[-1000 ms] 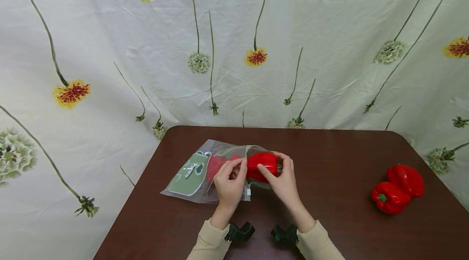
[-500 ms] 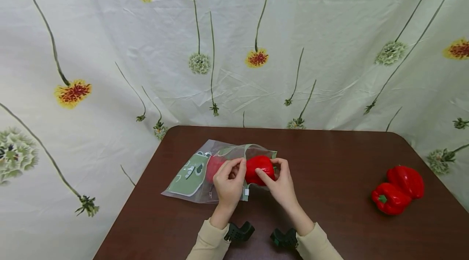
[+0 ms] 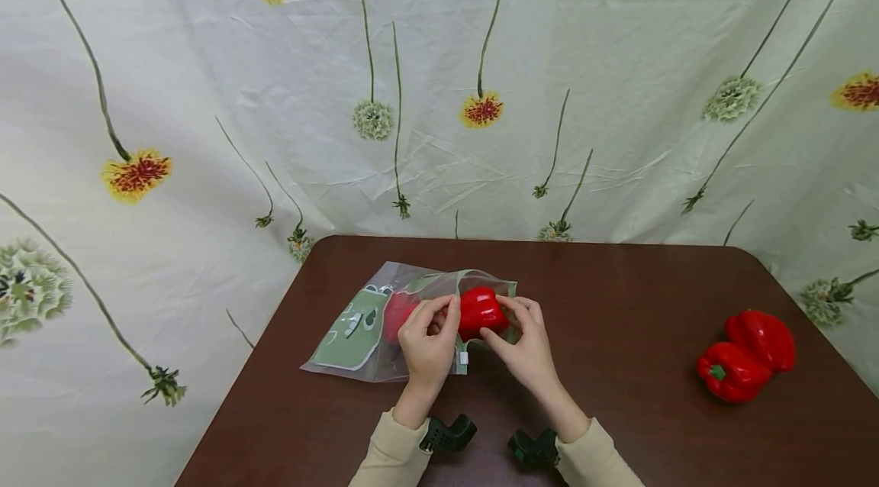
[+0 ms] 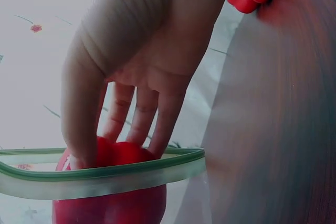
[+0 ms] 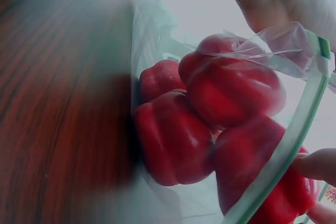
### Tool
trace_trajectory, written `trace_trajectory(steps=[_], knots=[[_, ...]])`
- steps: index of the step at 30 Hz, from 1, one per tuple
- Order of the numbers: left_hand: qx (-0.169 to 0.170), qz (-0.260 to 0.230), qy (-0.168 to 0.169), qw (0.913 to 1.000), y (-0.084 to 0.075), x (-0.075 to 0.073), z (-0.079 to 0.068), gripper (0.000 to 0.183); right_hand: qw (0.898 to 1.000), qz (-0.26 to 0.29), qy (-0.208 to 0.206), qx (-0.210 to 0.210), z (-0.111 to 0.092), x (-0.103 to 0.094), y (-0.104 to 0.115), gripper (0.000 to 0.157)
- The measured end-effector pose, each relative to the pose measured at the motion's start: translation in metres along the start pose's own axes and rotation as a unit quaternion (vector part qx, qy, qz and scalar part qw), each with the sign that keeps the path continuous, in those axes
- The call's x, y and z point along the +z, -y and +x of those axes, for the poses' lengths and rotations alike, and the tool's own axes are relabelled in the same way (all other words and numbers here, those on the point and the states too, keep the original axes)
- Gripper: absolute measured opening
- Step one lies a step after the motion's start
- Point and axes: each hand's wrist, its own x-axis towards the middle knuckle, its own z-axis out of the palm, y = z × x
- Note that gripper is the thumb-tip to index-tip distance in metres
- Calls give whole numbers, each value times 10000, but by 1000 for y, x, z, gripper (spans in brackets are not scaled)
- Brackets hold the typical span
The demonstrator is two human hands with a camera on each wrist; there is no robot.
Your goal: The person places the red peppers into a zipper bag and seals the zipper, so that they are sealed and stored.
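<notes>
A clear zip bag (image 3: 378, 372) with a green cartoon print lies on its side, mouth facing right. My left hand (image 3: 430, 346) pinches its upper edge near the green-rimmed opening. My right hand (image 3: 527, 346) has thumb and fingers on either side of a red bell pepper (image 3: 481, 310) in the mouth. From the left wrist, this pepper (image 4: 113, 205) shows mostly below the green zip rim (image 4: 131, 171), the right fingers reaching in past it. Several more bell peppers (image 5: 173, 137) are packed inside the bag in the right wrist view. A white slider (image 3: 463, 358) sits at the rim's near end.
Two more red bell peppers (image 3: 733, 371) (image 3: 760, 339) rest side by side at the right of the dark brown table (image 3: 618, 411). A flower-printed white cloth (image 3: 426, 166) hangs behind the table. Black wrist mounts (image 3: 449, 434) sit at both cuffs.
The pepper in my right hand has moved left, deeper into the bag's mouth, and its green stem has gone from view. My left hand keeps its pinch on the bag.
</notes>
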Motion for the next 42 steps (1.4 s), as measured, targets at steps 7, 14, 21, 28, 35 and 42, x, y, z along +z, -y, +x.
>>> trace_trajectory(steps=[7,14,21,28,35,42], knots=[[85,-51,42,9999,3,0,-1,7,9985,-286,-374,281,1,5,-4,49],[35,-132,116,9998,1,0,-2,8,9994,99,-281,163,2,9,-7,39],[-29,18,99,9999,-1,1,-1,14,9967,688,412,-151,-4,6,22,37],[-2,-28,151,9999,-1,0,-1,15,9980,478,408,-29,0,7,-5,33],[57,-154,85,9998,1,-1,-1,9,9991,415,93,75,3,-10,-6,30],[91,-205,62,9997,2,-1,-1,10,9997,201,-150,-67,-2,-39,17,27]])
